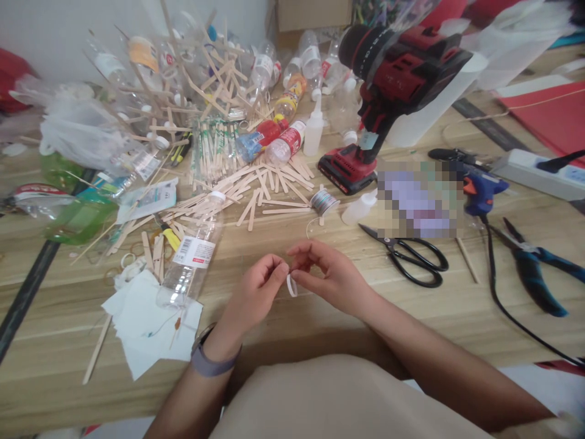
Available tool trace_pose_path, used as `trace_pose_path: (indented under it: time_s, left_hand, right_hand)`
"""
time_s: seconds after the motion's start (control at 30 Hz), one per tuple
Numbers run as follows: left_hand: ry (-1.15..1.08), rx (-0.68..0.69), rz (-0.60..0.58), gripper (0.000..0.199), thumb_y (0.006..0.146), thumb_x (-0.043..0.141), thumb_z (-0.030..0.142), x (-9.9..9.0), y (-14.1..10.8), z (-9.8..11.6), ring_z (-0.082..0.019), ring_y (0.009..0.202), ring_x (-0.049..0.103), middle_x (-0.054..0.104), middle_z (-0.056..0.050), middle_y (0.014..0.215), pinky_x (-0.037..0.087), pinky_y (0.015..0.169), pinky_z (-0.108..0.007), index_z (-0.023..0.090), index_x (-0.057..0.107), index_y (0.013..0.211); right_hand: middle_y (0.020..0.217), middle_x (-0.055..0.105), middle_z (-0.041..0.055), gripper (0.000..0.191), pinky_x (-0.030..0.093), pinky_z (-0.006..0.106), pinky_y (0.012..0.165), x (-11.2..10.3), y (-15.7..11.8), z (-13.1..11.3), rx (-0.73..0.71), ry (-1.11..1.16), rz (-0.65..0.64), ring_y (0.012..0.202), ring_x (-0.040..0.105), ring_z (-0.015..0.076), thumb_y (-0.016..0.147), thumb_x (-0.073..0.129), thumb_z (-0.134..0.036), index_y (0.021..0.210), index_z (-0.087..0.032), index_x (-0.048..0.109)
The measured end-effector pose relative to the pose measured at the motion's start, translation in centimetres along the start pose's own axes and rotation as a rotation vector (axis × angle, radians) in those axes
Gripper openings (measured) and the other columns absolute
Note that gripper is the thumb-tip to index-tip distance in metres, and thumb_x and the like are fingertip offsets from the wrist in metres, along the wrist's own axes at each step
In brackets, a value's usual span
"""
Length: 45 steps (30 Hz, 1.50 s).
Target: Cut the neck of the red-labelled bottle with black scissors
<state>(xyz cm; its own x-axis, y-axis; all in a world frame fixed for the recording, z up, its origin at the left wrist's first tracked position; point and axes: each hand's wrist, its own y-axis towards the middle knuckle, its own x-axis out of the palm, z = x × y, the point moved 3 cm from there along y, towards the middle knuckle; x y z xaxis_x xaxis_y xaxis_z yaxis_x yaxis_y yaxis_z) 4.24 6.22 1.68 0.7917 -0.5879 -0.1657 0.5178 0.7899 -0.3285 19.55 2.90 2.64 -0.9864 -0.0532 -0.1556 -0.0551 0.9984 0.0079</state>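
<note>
Between my two hands, just above the table's front part, is a small thin white ring (pixel 292 285). My left hand (pixel 256 289) pinches its upper edge with thumb and forefinger. From the other side, my right hand (pixel 336 277) has its thumb and fingertips closed at the same edge, partly covering it. A clear plastic bottle (pixel 196 253) with a white cap lies left of my left hand, its base over white paper (pixel 132 323). Black-handled scissors (pixel 418 259) rest to the right of my right hand. Beyond the hands are a wire spool (pixel 324 201) and a small white squeeze bottle (pixel 359 208).
A red cordless drill (pixel 402 79) stands upright at the back right. Wooden craft sticks (pixel 260 180) and several plastic bottles (pixel 262 67) crowd the back left. On the right lie a blue glue gun (pixel 484 189), pliers (pixel 534 268) and a power strip (pixel 539 174).
</note>
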Motion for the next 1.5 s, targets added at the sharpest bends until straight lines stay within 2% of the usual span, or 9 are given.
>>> trace_pose_path:
  time_s: [0.23,0.4,0.57,0.77,0.97,1.1,1.3,1.4,1.5]
  left_hand:
    - [0.019,0.06,-0.02,0.028,0.091,0.052,0.044,-0.4,-0.1,0.6,-0.009,0.059,0.035,0.042,0.005,0.067,0.028,0.054,-0.024,0.018,0.055,0.08]
    - [-0.014,0.036,0.002,0.024,0.089,0.053,0.039,-0.3,-0.1,0.8,-0.01,0.059,0.036,0.044,0.005,0.065,0.028,0.053,-0.024,0.018,0.055,0.078]
    - [-0.114,-0.067,0.004,0.024,0.085,0.056,0.039,0.0,0.0,0.8,-0.01,0.055,0.035,0.04,0.006,0.059,0.027,0.051,-0.024,0.018,0.055,0.073]
    - [-0.234,-0.122,0.077,0.026,0.081,0.059,0.04,0.2,0.1,0.6,-0.008,0.052,0.034,0.04,0.007,0.057,0.025,0.048,-0.023,0.018,0.052,0.068]
    - [-0.332,-0.143,0.143,0.028,0.077,0.063,0.042,0.7,0.2,0.3,-0.008,0.052,0.034,0.041,0.008,0.057,0.028,0.049,-0.023,0.018,0.051,0.068]
    - [-0.345,-0.135,0.155,0.027,0.076,0.064,0.042,1.1,0.1,0.3,-0.008,0.052,0.034,0.041,0.007,0.056,0.027,0.049,-0.023,0.018,0.053,0.069]
    - [-0.349,-0.124,0.152,0.028,0.078,0.063,0.042,1.2,0.0,0.5,-0.008,0.05,0.034,0.041,0.007,0.053,0.026,0.049,-0.023,0.018,0.054,0.069]
    - [-0.331,-0.102,0.15,0.028,0.077,0.063,0.043,1.1,-0.1,0.5,-0.008,0.05,0.034,0.042,0.007,0.054,0.027,0.048,-0.023,0.017,0.056,0.07]
    - [-0.229,-0.044,0.16,0.025,0.079,0.063,0.042,0.8,-0.2,0.5,-0.009,0.055,0.041,0.052,0.004,0.061,0.033,0.052,-0.023,0.017,0.061,0.074]
  right_hand:
    - [0.085,0.067,0.0025,0.023,0.049,0.032,0.074,-0.3,0.1,0.2,0.03,0.059,-0.009,0.081,0.064,0.0173,0.081,0.061,-0.024,0.103,-0.02,0.059]
    - [0.087,0.068,0.0032,0.02,0.05,0.032,0.074,-0.3,0.1,0.2,0.019,-0.004,0.002,0.083,0.065,0.0179,0.083,0.06,-0.025,0.102,-0.02,0.06]
    - [0.087,0.069,0.0017,0.015,0.051,0.029,0.072,-0.2,-0.3,-0.2,-0.102,-0.182,0.054,0.08,0.065,0.0167,0.084,0.058,-0.02,0.1,-0.022,0.061]
    - [0.084,0.063,0.0026,0.004,0.047,0.028,0.07,-0.1,-0.7,-1.2,-0.349,-0.382,0.12,0.08,0.061,0.0168,0.09,0.06,-0.021,0.089,-0.022,0.064]
    - [0.081,0.059,0.0051,0.01,0.041,0.033,0.069,0.8,-1.4,-1.3,-0.538,-0.74,0.195,0.075,0.054,0.0189,0.091,0.06,-0.024,0.086,-0.018,0.065]
    - [0.079,0.061,0.0044,0.009,0.038,0.035,0.071,1.0,-1.4,-0.9,-0.537,-0.862,0.245,0.075,0.054,0.0194,0.092,0.059,-0.023,0.085,-0.019,0.064]
    - [0.077,0.062,0.004,0.01,0.039,0.035,0.071,0.9,-1.5,-1.1,-0.575,-0.87,0.307,0.072,0.055,0.0189,0.089,0.058,-0.017,0.081,-0.02,0.061]
    - [0.075,0.061,0.0029,0.01,0.041,0.034,0.07,0.7,-1.3,-1.1,-0.498,-0.751,0.293,0.073,0.056,0.0184,0.089,0.056,-0.017,0.081,-0.021,0.062]
    - [0.076,0.06,0.002,0.009,0.043,0.032,0.068,0.3,-0.9,-0.8,-0.356,-0.549,0.237,0.074,0.058,0.0177,0.086,0.057,-0.016,0.081,-0.021,0.061]
